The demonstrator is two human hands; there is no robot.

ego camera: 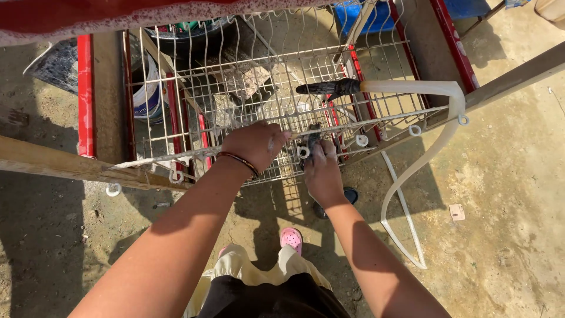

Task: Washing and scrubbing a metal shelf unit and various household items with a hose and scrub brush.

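Observation:
A white wire rack (376, 106) with upright prongs lies across two wooden beams (53, 165). My left hand (256, 144), a dark bracelet on its wrist, is closed over the rack's front rail. My right hand (321, 168) presses a small dark tool or rag (312, 138) against the same rail, just right of the left hand. A dark-handled brush (329, 88) lies on the rack behind my hands.
A cream hose (438, 138) runs from the brush handle and loops down to the ground at right. Red metal frame bars (86, 94) and a bucket (147, 94) sit under the rack. Below are sandy ground and my pink shoe (291, 238).

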